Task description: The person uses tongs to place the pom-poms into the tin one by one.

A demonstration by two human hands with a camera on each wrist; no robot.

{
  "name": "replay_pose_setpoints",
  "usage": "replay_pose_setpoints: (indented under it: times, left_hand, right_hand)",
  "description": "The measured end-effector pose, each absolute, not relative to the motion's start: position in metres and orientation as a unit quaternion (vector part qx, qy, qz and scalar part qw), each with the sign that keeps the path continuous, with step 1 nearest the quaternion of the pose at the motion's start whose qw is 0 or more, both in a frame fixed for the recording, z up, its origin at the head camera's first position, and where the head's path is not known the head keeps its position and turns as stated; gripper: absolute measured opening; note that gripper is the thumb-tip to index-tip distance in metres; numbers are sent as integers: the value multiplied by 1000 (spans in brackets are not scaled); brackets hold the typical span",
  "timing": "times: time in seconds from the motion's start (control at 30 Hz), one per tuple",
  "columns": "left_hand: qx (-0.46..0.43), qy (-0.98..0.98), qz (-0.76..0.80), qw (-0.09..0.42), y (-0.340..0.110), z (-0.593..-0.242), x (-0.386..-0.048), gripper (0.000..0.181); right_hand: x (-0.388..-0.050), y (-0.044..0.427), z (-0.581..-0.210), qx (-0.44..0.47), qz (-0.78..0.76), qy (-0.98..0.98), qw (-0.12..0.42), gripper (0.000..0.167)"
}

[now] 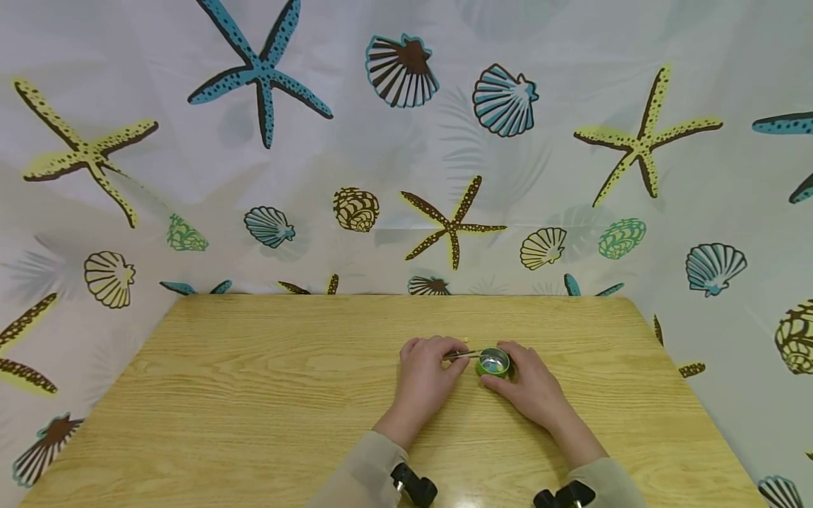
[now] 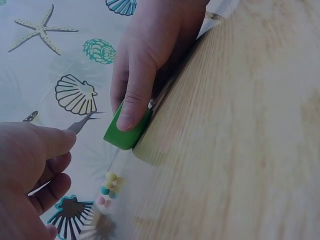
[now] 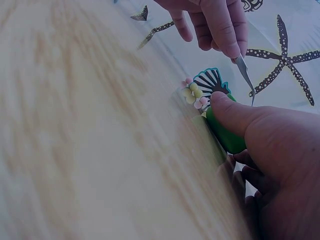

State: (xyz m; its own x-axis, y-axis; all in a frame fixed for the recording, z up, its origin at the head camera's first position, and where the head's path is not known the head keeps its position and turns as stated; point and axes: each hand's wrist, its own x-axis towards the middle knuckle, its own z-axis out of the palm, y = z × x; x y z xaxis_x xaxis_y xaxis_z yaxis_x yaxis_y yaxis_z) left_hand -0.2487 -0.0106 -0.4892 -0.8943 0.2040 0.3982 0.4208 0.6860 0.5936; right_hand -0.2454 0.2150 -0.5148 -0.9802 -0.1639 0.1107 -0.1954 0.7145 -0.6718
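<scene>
Pinched between the thumb and fingers of my left hand (image 1: 427, 372) is a pair of slim metal tweezers (image 2: 82, 124) with bent tips. The tips reach over the rim of a small round green cup (image 1: 492, 372), which has a shiny inside, in the head view. My right hand (image 1: 532, 389) grips this cup from the right, thumb on its near side, and the cup stands on the table. Small pale yellow, pink and teal balls (image 2: 111, 184) lie together beyond the hands, clearest in the wrist views. Whether the tips hold anything is too small to tell.
The light wooden table (image 1: 267, 395) reaches to a white cloth backdrop (image 1: 559, 42) printed with starfish and shells. That cloth also hangs along the left and right sides. A black wrist mount (image 1: 414, 485) sits on the left sleeve, another (image 1: 564, 495) on the right.
</scene>
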Motion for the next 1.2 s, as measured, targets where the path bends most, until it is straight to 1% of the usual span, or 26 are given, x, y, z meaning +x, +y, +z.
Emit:
replay_pose_setpoints:
  times: [0.47, 0.8, 0.97, 1.2]
  left_hand:
    - [-143, -898, -382, 165, -26, -490, -264, 9]
    - [-122, -899, -379, 180, -40, -493, -275, 7]
    - [-122, -909, -356, 176, -40, -492, -280, 8]
    - [-124, -928, -315, 156, -36, -490, -290, 9]
  right_hand:
    - [-244, 214, -514, 101, 368, -924, 30, 71]
    - [-246, 214, -516, 96, 370, -924, 24, 71]
    - [-245, 215, -515, 96, 370, -924, 26, 71]
    - [-244, 214, -515, 95, 373, -923, 24, 72]
